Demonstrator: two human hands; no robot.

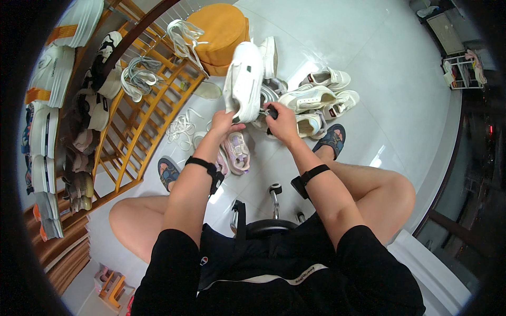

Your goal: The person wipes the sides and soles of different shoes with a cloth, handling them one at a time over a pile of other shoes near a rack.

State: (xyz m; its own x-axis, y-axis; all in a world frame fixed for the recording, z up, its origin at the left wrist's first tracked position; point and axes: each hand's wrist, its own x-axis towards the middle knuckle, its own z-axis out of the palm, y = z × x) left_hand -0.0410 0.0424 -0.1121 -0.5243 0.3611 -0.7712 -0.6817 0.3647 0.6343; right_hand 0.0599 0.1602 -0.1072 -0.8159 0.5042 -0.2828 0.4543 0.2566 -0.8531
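Note:
My left hand grips the heel end of a white shoe, its toe pointing away from me. Just right of that heel, my right hand is closed around a small black object; what it is, I cannot tell. Several pale sneakers lie in a heap beyond and to the right of my right hand. Below my left hand stands a pair of pink and lilac sneakers. Loose white shoelaces lie on the floor to the left.
A wooden rack on the left bears shoes and bundled laces. Behind the white shoe stands a round orange-yellow stool. A wheeled black seat is between my legs. A white wire rack stands far right.

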